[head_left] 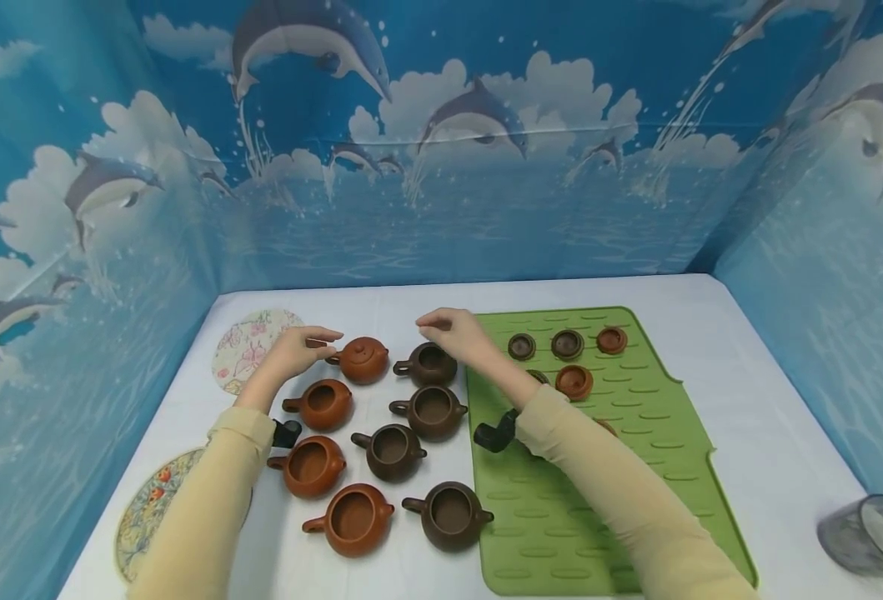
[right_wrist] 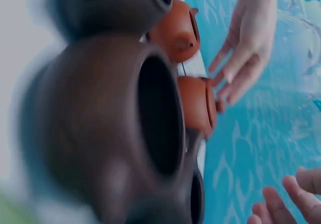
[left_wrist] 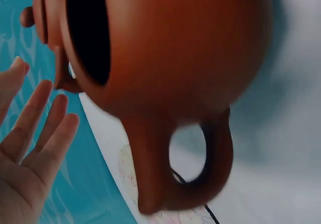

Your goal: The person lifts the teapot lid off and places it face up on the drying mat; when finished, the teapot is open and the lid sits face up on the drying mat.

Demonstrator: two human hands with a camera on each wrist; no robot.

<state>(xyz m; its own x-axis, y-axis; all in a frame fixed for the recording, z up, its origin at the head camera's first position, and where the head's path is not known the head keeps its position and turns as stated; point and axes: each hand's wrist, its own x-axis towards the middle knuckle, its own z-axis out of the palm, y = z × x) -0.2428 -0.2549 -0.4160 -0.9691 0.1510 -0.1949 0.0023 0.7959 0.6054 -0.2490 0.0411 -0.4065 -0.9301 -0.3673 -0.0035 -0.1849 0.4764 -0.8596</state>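
My left hand hovers beside the handle of a reddish-brown clay teapot that has its lid on. Its fingers are extended and hold nothing in the left wrist view; whether they touch the teapot is unclear. My right hand hangs above a dark brown teapot without a lid, its loosely bent fingers holding nothing. Several more lidless teapots stand nearer me: reddish ones, such as one teapot, on the left and dark ones, such as another teapot, on the right.
A green mat at right bears several loose lids, among them a dark lid and a reddish lid. Two patterned round mats lie left, one a floral mat. A clear glass stands at the right edge.
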